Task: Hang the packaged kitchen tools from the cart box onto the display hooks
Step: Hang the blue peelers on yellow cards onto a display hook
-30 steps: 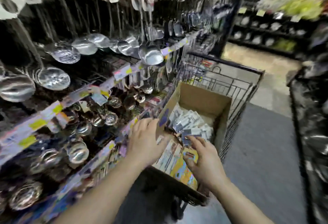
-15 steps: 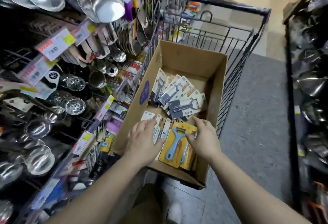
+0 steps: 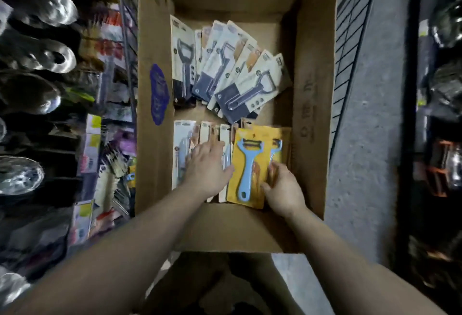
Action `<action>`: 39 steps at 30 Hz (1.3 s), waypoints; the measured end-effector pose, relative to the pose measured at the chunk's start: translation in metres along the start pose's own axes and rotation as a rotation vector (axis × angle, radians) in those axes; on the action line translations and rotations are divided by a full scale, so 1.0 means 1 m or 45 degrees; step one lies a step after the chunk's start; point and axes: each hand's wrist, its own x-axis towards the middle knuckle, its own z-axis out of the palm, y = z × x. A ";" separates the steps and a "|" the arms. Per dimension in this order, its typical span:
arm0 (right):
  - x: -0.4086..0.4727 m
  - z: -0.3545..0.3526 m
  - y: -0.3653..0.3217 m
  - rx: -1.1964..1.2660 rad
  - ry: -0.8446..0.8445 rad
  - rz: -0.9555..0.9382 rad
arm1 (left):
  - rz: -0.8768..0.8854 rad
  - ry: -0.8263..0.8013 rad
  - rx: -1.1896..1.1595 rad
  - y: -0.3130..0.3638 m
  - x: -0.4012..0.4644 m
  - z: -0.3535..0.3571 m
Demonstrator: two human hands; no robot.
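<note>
cardboard box [image 3: 312, 104]: yellow peeler pack [image 3: 247, 177] under right fingers [image 3: 273, 168]

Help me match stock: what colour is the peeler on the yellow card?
Light blue peeler, clearest in the head view.

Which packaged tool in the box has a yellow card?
The blue Y-peeler on the yellow card, at the near right of the cardboard box by the right hand. The other packs are white or grey.

One cardboard box [image 3: 312, 89]; two hands in it — left hand [image 3: 206, 167], right hand [image 3: 282, 187]; two blue peelers [image 3: 246, 164].
</note>
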 end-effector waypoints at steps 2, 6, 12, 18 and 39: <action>0.008 0.009 -0.001 0.096 0.006 0.063 | 0.012 -0.059 -0.004 -0.001 0.010 0.009; 0.024 0.019 -0.004 0.214 0.037 0.193 | 0.025 -0.160 -0.025 -0.001 0.017 0.021; 0.037 0.021 -0.011 0.209 0.052 0.231 | -0.162 -0.284 -0.266 -0.006 0.024 0.036; 0.042 0.025 -0.026 0.131 0.021 0.221 | -0.423 -0.317 -0.685 -0.008 0.034 0.048; 0.042 0.033 -0.023 0.261 0.322 0.557 | -0.631 -0.275 -1.195 -0.036 0.026 0.043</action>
